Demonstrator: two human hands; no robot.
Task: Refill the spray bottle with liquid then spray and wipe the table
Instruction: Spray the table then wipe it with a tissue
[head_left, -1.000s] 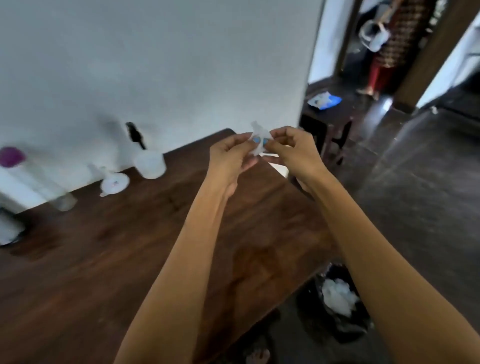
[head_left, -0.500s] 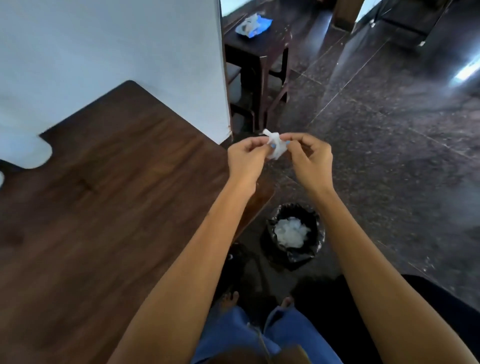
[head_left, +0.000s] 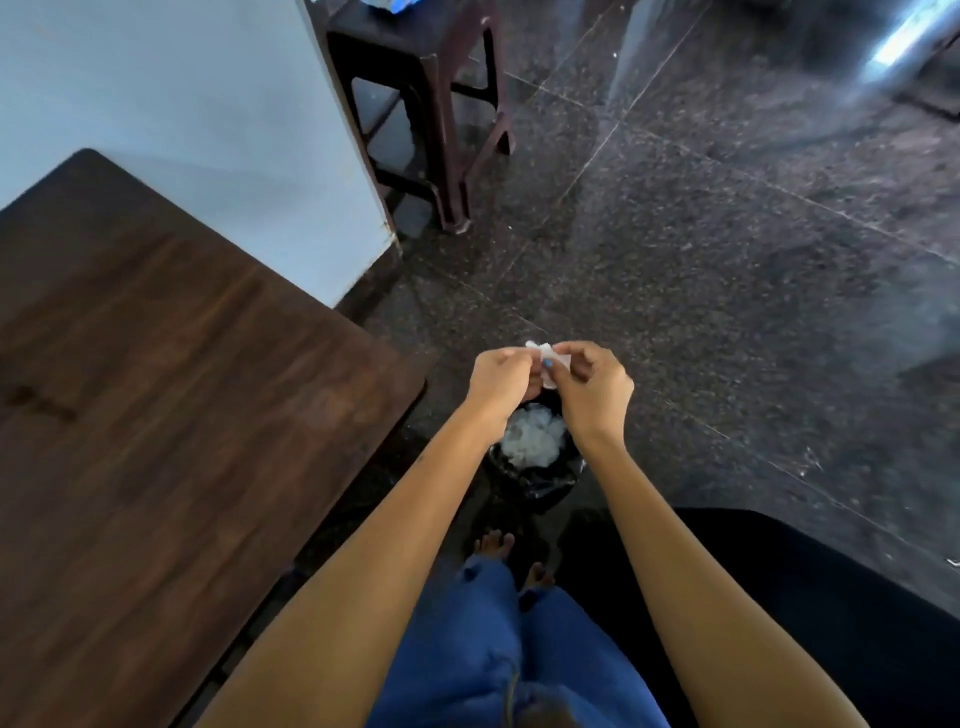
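**Two hands hold a crumpled tissue above a floor bin**

Seen from a head-worn camera looking down. Both bare arms reach forward and the hands meet in the middle of the view. The left hand (head_left: 500, 376) and the right hand (head_left: 592, 387) each pinch a small, crumpled white tissue (head_left: 548, 358) between thumb and fingertips, so each grip is narrow and closed on the tissue itself. The tissue sits between the two hands, partly hidden by the fingers.

Directly beneath the grip stands a small bin (head_left: 535, 480) lined with a black bag, holding a heap of white crumpled paper. Left of the grip lies the dark wooden surface (head_left: 171, 415), its corner just short of the left hand. Beyond the grip is speckled dark stone floor, and further out a dark stool (head_left: 441, 104) stands by a pale wall corner. Below the arms, blue trousers and bare toes show.

The spray bottle is not in view.

The tissue looks very light, soft and limp, likely damp from wiping, so it may tear or cling to the fingers. A light pinch on the bunched middle should suit it; it appears ready to drop into the bin, which suggests the wiping is done.
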